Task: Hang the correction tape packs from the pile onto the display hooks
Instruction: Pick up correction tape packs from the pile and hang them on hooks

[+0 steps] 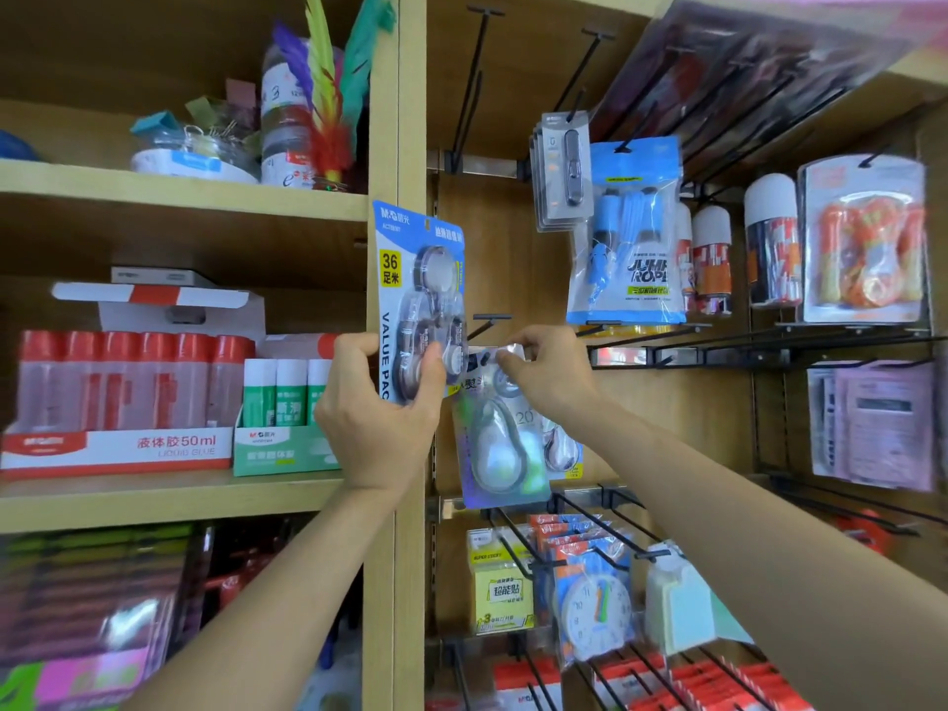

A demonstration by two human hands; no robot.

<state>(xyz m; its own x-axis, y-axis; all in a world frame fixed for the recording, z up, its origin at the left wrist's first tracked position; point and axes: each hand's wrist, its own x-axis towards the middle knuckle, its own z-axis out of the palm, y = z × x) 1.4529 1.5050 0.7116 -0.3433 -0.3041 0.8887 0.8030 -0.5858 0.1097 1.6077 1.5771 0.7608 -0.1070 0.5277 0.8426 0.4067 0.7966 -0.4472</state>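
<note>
Head view showed a correction tape pack [418, 279], a flat blue card with a clear moulded blister over rounded grey dispensers. It was held upright in front of the pale wooden post [397, 120] between the shelves and the peg wall. The left grip [379, 418] clasped its lower end, thumb laid across the blister front and fingers curled behind the card.

Just to the right, the right grip [551, 377] pinched the glossy top edge of a second correction tape pack [500, 449], a shiny teardrop-shaped blister on a pale card. This one hung slightly tilted right below the T-shaped tip of a thin black wire display hook [491, 318]; whether the card was threaded on the wire could not be told. A similar pack [561, 449] peeked out behind it.

Higher on the wall hung a blue-and-clear jump rope bag [628, 238], with white-capped cylindrical cans [769, 238] beside it. Below were yellow sticky note blocks [500, 590] and a round toy clock [595, 613] in a blister. On the wooden shelf [179, 497] to the left stood red-capped liquid glue bottles [118, 382] in a card tray beside green glue sticks [287, 392], with a feathered shuttlecock [328, 94] on the shelf above.
</note>
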